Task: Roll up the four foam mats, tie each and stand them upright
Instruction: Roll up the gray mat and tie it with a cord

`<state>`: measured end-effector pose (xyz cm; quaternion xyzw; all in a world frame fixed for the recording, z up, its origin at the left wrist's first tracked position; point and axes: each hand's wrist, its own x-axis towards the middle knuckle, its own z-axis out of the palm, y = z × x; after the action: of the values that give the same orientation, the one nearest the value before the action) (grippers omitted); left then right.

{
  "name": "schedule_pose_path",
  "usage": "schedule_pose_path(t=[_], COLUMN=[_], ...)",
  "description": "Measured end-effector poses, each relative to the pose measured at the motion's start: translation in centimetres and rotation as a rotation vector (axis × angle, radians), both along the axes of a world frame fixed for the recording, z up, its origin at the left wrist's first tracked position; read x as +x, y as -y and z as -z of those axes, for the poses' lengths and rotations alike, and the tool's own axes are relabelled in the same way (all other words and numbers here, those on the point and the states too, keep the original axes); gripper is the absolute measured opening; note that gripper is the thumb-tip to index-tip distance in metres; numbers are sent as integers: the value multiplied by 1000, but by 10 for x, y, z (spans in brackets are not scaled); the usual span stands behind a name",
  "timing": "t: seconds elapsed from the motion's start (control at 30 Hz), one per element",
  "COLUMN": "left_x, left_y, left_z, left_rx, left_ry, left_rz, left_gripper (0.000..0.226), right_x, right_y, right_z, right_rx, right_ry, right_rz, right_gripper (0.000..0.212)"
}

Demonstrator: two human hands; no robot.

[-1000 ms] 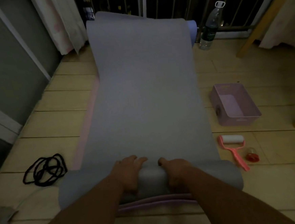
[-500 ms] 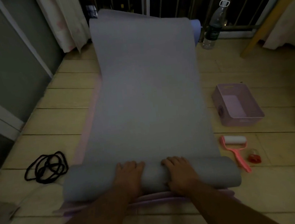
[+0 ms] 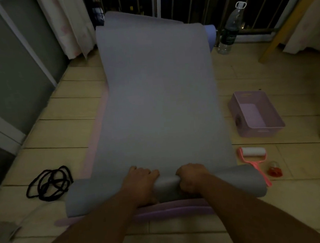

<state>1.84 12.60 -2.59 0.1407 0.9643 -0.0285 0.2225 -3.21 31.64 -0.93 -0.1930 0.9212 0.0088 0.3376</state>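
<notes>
My left hand [image 3: 141, 182] and right hand [image 3: 192, 178] both curl around the middle of the grey mat's [image 3: 159, 102] rolled end, which lies on top of the pink mat [image 3: 172, 209]. I want even pressure from both, so the roll winds tight and square over the pink mat.

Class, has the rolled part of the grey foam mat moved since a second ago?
Yes. The rolled part of the grey foam mat has crept forward, away from the person, further along the handle of the pink lint roller.
</notes>
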Motion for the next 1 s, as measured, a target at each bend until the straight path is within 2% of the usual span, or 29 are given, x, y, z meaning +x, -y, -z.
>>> schedule_pose_path(t=[0.07,0.13,0.23,0.43,0.5,0.53,0.67,0.73,0.8,0.87,0.93,1.0], left_x=[-9,-19,-32,-34,-21,-13,17,19,17,16,14,9], left_y=[-7,-9,-5,3,4,6,11,11,9,9,8,5], left_z=[-2,-1,-3,-4,1,4,22,28,29,30,31,31], left_rx=[-20,-16,-40,-1,77,142,288,288,230,170,115,79], left_ry=[78,144,222,222,114,-10,-570,-644,-570,-418,-278,-187], left_rz=[-42,-39,16,-69,-129,-152,-112,-96,-117,-152,-183,-206], left_gripper=[66,61,68,82,94,93,61,54,56,57,63,75], right_x=[0,2,4,7,8,7,-7,-13,-15,-11,0,12], right_y=[-1,-5,-10,-12,-12,-10,-3,-4,-6,-7,-6,-2], right_z=[-1,0,-1,0,5,7,8,7,5,7,14,21], right_rx=[0,-29,-70,-128,-116,-110,-124,-141,-152,-158,-164,-159], right_ry=[30,41,62,69,96,97,135,163,188,167,29,-194], right_rz=[7,35,47,36,61,75,176,192,195,185,174,96], right_gripper=[44,52,61,48,48,50,70,71,72,72,68,61])
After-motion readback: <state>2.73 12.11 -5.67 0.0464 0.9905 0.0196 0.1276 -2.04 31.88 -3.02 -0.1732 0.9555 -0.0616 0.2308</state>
